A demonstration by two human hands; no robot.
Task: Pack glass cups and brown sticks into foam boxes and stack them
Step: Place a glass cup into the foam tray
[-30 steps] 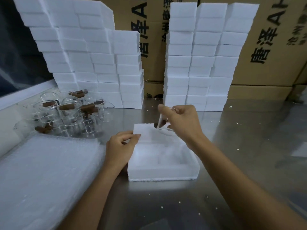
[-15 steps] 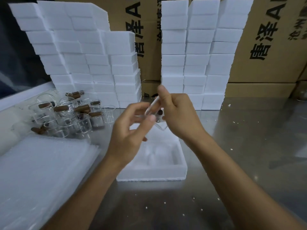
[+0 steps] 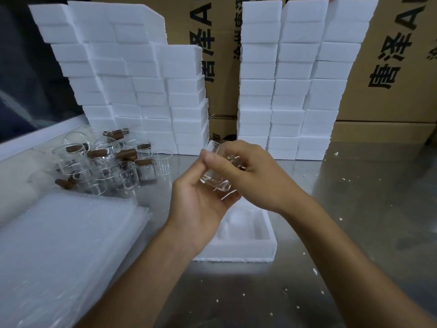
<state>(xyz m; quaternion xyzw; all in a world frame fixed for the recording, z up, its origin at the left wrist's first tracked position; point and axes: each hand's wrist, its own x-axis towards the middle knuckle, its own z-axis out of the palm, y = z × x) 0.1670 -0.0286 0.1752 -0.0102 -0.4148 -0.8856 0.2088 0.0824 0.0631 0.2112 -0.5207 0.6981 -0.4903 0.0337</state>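
Printed cardboard cartons (image 3: 387, 67) stand behind a steel table (image 3: 354, 197); a bubble-wrap stack (image 3: 59, 252) lies at its left.

A steel table (image 3: 354, 209) (scattered with white crumbs) fronts stacked cardboard cartons (image 3: 390, 67) printed in black.

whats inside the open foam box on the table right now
The open foam box shows only bare white moulded recesses, no cup or stick. Its near-left part is hidden by the left hand, which with the right hand holds a glass cup above.

Behind your foam stacks: cardboard cartons (image 3: 390, 74) printed in black, reading 唐泽 sideways plus a cropped "A"; smaller characters beside them illegible.
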